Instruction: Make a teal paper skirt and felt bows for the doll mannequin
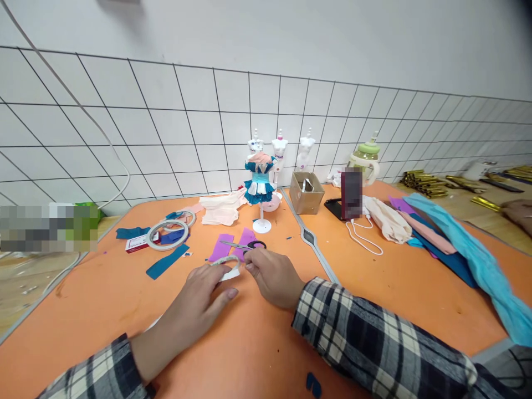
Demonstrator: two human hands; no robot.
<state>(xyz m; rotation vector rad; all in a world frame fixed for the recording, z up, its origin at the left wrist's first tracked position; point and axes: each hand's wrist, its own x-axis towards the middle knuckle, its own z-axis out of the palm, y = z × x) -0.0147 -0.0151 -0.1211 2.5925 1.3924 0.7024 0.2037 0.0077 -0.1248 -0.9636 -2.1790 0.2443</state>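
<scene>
Bending over a curled white tape (230, 274), marked like a measuring tape, two hands meet above an orange table (245, 343). The left hand (201, 299) lays its fingers over the tape, thumb spread clear, probably to keep the springy loop from rolling up; whether the fingers grip it is hidden. The right hand (274, 275) is closed, fingers curled in beside the loop; whether it pinches anything thin cannot be told.

Just beyond, at 12 o'clock from the hands, black-handled scissors (245, 245) lie across purple fabric pieces (221, 247), blades toward 9, handles next to the right hand, likely for easy reach. Farther out at 12, a miniature dress form (260, 177) wears a teal ruffled dress with a pale blue apron front, its round white base seemingly keeping it upright and on show.

At 10 lie white rings (149, 239) and a teal strip (168, 261), apparently pushed aside for working room. At 1 sits an open cardboard box (307, 194); at 2, a phone (352, 194) stands upright, probably propped by a black stand. Toward 3, a long light-blue cloth (477, 260) drapes over the table's edge.
</scene>
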